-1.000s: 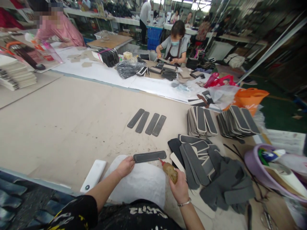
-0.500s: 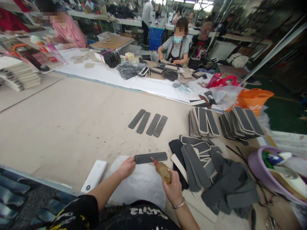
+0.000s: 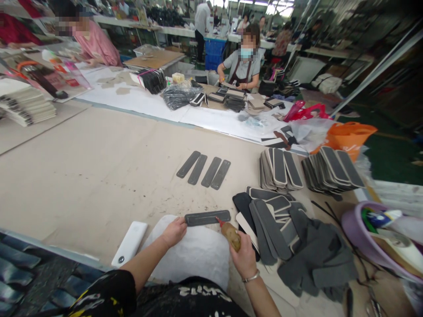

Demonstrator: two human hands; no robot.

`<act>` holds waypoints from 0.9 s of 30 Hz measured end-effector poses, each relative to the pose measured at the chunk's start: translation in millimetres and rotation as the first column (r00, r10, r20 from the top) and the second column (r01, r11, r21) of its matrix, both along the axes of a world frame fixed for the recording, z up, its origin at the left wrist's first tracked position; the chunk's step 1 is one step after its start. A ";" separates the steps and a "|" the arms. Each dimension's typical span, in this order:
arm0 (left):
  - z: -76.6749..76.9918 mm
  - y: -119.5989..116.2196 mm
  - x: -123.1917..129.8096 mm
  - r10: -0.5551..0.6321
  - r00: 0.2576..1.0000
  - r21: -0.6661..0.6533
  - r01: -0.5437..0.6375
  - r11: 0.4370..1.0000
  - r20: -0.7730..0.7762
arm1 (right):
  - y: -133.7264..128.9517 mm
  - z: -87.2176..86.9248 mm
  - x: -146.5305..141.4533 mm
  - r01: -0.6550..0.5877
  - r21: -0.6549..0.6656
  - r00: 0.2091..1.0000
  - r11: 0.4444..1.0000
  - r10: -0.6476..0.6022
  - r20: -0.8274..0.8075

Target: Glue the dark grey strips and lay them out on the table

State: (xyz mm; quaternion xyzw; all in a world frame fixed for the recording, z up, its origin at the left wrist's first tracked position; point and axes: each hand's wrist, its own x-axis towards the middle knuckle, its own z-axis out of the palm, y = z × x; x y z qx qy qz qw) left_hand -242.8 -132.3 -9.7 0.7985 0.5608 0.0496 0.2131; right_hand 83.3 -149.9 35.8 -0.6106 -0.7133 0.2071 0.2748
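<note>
My left hand [image 3: 176, 231] pinches the left end of a dark grey rounded strip [image 3: 205, 218] lying flat near me. A thin pale line of glue runs along the strip. In my right hand [image 3: 243, 255] is a yellowish-brown glue bottle [image 3: 230, 235], tilted so its red nozzle touches the strip's right part. Beneath my forearms lies a white sheet [image 3: 191, 259]. Farther up the table are several similar grey strips [image 3: 211, 171] in a slanted row, with pale marks on them.
At right are stacked grey-and-cream strips [image 3: 279, 169], a loose pile of grey pieces [image 3: 317, 255] and a purple basin [image 3: 352, 222]. A white phone-like device [image 3: 130, 244] lies at left. A co-worker [image 3: 243, 66] sits across the table; an orange bag [image 3: 350, 136] is beyond the stacks.
My right hand and the glue bottle have moved right along the strip, and the pale glue line has grown longer. My left hand stays at the strip's left end.
</note>
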 end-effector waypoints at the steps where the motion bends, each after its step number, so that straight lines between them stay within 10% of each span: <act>1: -1.3 0.0 -0.2 0.003 1.000 0.000 -0.003 1.000 0.011 | 0.1 -0.1 9.4 0.037 0.005 0.999 0.999 -0.037 0.018; 6: -4.0 -1.0 -2.6 0.013 0.998 0.007 -0.013 1.000 0.054 | -3.2 2.5 25.9 0.146 0.021 0.988 0.989 -0.147 0.050; 17: -0.5 -6.4 -5.9 0.085 0.985 -0.057 -0.077 0.995 0.152 | -7.6 11.7 -64.8 -0.196 0.007 0.965 0.981 0.194 -0.177; 27: 2.4 -5.4 -5.8 0.100 0.981 -0.058 -0.092 0.994 0.164 | -1.3 1.8 -76.8 -0.251 -0.001 0.957 0.968 0.247 -0.154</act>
